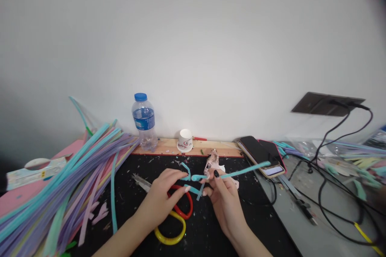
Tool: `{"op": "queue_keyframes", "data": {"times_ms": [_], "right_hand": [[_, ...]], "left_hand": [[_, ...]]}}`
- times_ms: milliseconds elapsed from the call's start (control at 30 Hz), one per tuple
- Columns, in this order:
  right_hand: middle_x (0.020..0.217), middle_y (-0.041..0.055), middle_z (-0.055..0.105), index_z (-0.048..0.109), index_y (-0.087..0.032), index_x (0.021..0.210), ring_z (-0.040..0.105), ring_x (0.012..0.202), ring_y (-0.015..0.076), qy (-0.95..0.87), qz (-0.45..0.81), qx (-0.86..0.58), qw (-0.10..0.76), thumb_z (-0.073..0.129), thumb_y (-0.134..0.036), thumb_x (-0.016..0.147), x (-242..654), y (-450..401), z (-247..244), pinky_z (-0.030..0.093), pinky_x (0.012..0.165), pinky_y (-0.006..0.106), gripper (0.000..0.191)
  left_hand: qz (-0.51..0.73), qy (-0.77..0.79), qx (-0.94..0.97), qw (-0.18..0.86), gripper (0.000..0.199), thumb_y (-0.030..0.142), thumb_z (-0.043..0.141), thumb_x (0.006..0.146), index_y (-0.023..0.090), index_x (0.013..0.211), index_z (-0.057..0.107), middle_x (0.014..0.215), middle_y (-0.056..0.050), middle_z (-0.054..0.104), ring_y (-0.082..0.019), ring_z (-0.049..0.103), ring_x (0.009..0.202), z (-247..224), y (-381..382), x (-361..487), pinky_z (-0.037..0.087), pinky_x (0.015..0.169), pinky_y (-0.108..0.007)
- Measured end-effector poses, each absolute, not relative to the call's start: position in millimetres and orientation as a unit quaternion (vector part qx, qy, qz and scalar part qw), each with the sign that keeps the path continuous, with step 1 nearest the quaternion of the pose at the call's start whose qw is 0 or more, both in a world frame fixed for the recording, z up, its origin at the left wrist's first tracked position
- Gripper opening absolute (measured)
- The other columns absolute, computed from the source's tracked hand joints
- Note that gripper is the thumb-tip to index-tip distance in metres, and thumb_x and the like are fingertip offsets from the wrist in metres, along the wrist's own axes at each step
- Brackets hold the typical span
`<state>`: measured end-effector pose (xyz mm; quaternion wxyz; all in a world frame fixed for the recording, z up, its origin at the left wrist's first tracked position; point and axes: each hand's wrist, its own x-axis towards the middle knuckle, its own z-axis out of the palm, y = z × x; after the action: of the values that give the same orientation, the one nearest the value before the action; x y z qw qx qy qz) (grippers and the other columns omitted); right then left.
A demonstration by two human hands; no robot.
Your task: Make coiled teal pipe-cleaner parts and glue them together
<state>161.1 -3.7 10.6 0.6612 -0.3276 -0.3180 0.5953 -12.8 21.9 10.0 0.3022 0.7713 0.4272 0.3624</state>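
While the black tabletop (256, 225) is carrying pastel strips (81, 168) at the left, the left hand (163, 192) is touching a bent turquoise piece (193, 189), its grip slightly parted, above the scissors (171, 233); the right hand (223, 192) is pinching a turquoise strip (249, 169) in its closed grip, between the left hand and the phones (261, 152).

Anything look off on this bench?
Nothing visibly spilled or broken, just untidy. Pale scraps litter the black mat; black cables sprawl in loose loops at right. Scissors lie beneath the left hand, oddly with one red grip, one yellow.
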Motion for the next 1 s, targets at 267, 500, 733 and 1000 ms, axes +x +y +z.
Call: {"op": "queue_keyframes", "data": {"times_ms": [267,500,733,1000], "right_hand": [[0.082,0.0025,0.056,0.063,-0.017,0.08,0.057,0.076,0.0152,-0.302,0.647,-0.338,0.614,0.063,-0.028,0.078,152,-10,10,0.05,0.062,0.025,0.011],[0.063,0.0009,0.055,0.067,-0.016,0.08,0.043,0.051,0.0079,-0.382,0.619,-0.396,0.56,0.058,-0.031,0.081,152,-10,4,0.036,0.044,0.018,0.017],[0.064,0.0013,0.06,0.068,-0.015,0.085,0.043,0.048,0.0069,-0.426,0.6,-0.433,0.52,0.066,-0.028,0.074,155,-10,4,0.034,0.044,0.019,0.017],[0.062,0.0002,0.063,0.069,-0.018,0.076,0.047,0.048,0.009,-0.442,0.583,-0.454,0.509,0.068,-0.021,0.067,152,-13,14,0.035,0.043,0.018,0.009]], "left_hand": [[0.397,0.424,0.658,0.48,0.026,0.022,0.052,0.082,0.023,0.105,0.064,0.105,-0.003,0.067,-0.019,0.059,0.098,7,16,-2,0.043,0.089,-0.029],[0.431,0.39,0.533,0.615,0.016,0.028,0.053,0.082,0.019,0.087,0.064,0.082,-0.002,0.069,-0.017,0.064,0.076,12,15,0,0.05,0.074,-0.028],[0.451,0.396,0.496,0.628,0.014,0.028,0.056,0.08,0.016,0.08,0.061,0.062,0.002,0.063,-0.011,0.057,0.056,13,15,2,0.047,0.058,-0.021],[0.43,0.426,0.521,0.601,0.019,0.032,0.051,0.082,0.017,0.073,0.057,0.064,0.001,0.063,-0.014,0.06,0.06,17,17,-1,0.048,0.062,-0.025]]}}
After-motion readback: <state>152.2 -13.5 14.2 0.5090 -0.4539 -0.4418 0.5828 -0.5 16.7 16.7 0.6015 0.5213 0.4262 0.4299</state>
